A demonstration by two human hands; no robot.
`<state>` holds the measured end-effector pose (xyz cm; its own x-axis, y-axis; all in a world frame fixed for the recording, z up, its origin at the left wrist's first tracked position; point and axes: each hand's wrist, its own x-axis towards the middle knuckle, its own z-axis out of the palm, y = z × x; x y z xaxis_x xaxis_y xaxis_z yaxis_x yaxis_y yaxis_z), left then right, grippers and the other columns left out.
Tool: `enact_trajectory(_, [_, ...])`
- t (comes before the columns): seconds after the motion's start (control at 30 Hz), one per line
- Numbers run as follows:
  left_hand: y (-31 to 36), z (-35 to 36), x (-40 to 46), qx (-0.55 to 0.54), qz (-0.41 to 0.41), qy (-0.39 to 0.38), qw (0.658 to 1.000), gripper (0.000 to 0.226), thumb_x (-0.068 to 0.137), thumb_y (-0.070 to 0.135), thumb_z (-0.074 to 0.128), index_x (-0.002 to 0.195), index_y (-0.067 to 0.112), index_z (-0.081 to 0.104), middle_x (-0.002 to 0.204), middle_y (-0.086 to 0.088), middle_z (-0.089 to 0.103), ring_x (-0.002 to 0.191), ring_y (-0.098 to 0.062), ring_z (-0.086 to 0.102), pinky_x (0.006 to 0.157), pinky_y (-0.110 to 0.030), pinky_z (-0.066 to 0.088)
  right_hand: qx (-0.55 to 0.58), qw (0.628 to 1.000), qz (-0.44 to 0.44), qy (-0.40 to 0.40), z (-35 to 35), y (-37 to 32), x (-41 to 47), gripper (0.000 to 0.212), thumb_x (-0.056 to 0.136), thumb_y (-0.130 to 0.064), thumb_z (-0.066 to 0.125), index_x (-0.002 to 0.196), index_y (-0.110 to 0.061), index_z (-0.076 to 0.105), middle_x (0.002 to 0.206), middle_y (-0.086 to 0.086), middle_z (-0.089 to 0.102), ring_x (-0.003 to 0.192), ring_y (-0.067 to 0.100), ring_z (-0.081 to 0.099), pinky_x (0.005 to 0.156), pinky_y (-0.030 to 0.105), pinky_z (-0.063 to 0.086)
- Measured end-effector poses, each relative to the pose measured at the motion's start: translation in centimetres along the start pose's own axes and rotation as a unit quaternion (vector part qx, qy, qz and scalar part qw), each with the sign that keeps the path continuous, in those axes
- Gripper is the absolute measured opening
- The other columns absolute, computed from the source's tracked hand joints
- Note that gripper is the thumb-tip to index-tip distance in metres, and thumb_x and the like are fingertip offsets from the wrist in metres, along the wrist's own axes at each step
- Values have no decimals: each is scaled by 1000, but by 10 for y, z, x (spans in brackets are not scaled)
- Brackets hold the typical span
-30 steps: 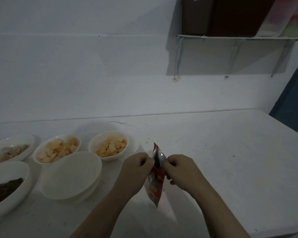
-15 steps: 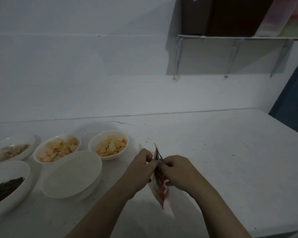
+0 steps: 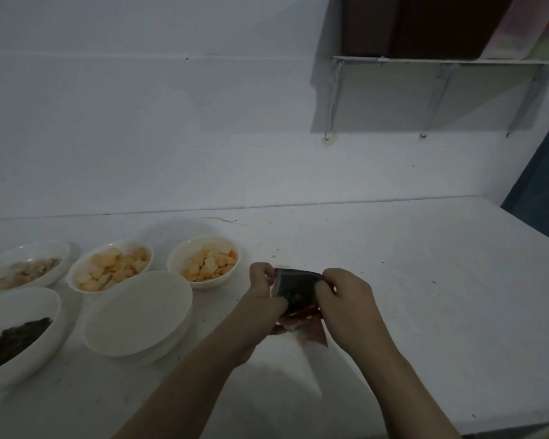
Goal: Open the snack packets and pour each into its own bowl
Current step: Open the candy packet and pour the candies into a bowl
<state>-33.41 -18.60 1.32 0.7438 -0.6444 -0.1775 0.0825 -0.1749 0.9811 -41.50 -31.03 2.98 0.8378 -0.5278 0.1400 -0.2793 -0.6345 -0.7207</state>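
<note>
Packet: red snack packet [image 3: 295, 294], held above the desk [image 3: 425, 296] between both hands, its mouth pulled wide and facing up, small dark and greenish bits showing inside.
Left hand: left hand [image 3: 263, 299] pinches the packet's left lip, fingers curled round the foil.
Right hand: right hand [image 3: 346, 299] pinches the right lip the same way.
Mouth axis: runs from 9 to 3 o'clock between the two grips (the red body hangs down toward 6 o'clock).
Empty bowl: empty white bowl [image 3: 137, 312] sits at 9 o'clock from the packet, nearer the left hand, well short of touching it.
Filled bowls: two bowls of orange pieces [image 3: 203, 261] at 10 o'clock, a dark-filled bowl [image 3: 13, 331] farther at 9.
Next, as I judge it: carry the packet toward 9 o'clock and tip its mouth over the empty bowl.
</note>
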Motion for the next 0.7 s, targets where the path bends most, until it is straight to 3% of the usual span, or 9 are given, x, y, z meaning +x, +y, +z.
enact_trajectory(0.13, [0, -4, 0, -208, 28, 48, 977, 27, 92, 28, 59, 115, 27, 44, 125, -4, 58, 114, -24, 59, 92, -42, 53, 39, 995, -56, 75, -7, -2, 1, 30, 97, -11, 46, 68, -8, 47, 67, -1, 46, 62, 10, 44, 54, 14, 38])
enact_trajectory(0.2, [-7, -10, 6, -258, 5, 84, 963, 37, 98, 40, 48, 131, 23, 46, 131, 0, 58, 120, -23, 56, 100, -46, 48, 90, 989, -61, 97, -10, -5, 1, 25, 97, -12, 46, 76, -3, 55, 73, 3, 54, 72, 16, 54, 64, 35, 53])
enact_trajectory(0.27, [-13, -16, 11, -255, -36, 109, 960, 43, 100, 38, 45, 139, 19, 45, 137, -2, 55, 123, -25, 53, 102, -44, 44, 151, 983, -57, 92, -12, -11, -3, 22, 97, -12, 46, 81, -4, 59, 80, 8, 59, 82, 24, 60, 71, 51, 57])
enact_trajectory(0.3, [-16, -20, 12, -260, -55, 113, 957, 41, 100, 36, 47, 136, 18, 48, 137, -5, 55, 123, -27, 53, 102, -43, 44, 185, 978, -55, 84, -12, -15, -5, 22, 97, -12, 46, 81, -4, 60, 83, 9, 61, 85, 27, 61, 70, 51, 58])
enact_trajectory(0.4, [-18, -27, 16, -303, -83, 128, 941, 30, 97, 30, 54, 122, 14, 59, 124, -12, 62, 113, -28, 59, 91, -38, 50, 297, 953, -44, 45, -16, -29, -12, 26, 99, -9, 44, 81, -5, 63, 88, 8, 64, 87, 21, 65, 64, 28, 60])
enact_trajectory(0.47, [-15, -31, 16, -333, -70, 147, 929, 33, 98, 21, 53, 129, 8, 54, 119, -16, 64, 108, -28, 62, 81, -35, 57, 320, 946, -48, 25, -15, -36, -15, 27, 99, -9, 44, 78, -5, 62, 86, 5, 63, 84, 16, 65, 64, 22, 57])
enact_trajectory(0.53, [-13, -38, 15, -352, -54, 152, 922, 33, 97, 14, 49, 129, 5, 52, 117, -18, 65, 107, -30, 64, 79, -38, 60, 317, 947, -54, 8, -12, -41, -18, 30, 99, -9, 45, 74, -9, 60, 79, -2, 62, 79, 8, 65, 64, 21, 56])
enact_trajectory(0.6, [-10, -45, 11, -334, -43, 154, 929, 25, 99, 15, 42, 113, 3, 59, 112, -18, 64, 99, -28, 64, 84, -43, 58, 314, 948, -61, -8, -9, -49, -19, 33, 99, -9, 45, 68, -13, 56, 71, -8, 59, 73, 3, 62, 62, 20, 55])
enact_trajectory(0.7, [-8, -58, 9, -340, -33, 169, 924, 36, 101, 35, 42, 122, 9, 57, 116, -16, 67, 102, -30, 67, 88, -49, 56, 284, 955, -87, -16, -4, -60, -21, 34, 98, -15, 47, 65, -14, 53, 70, -1, 57, 74, 17, 61, 60, 36, 59])
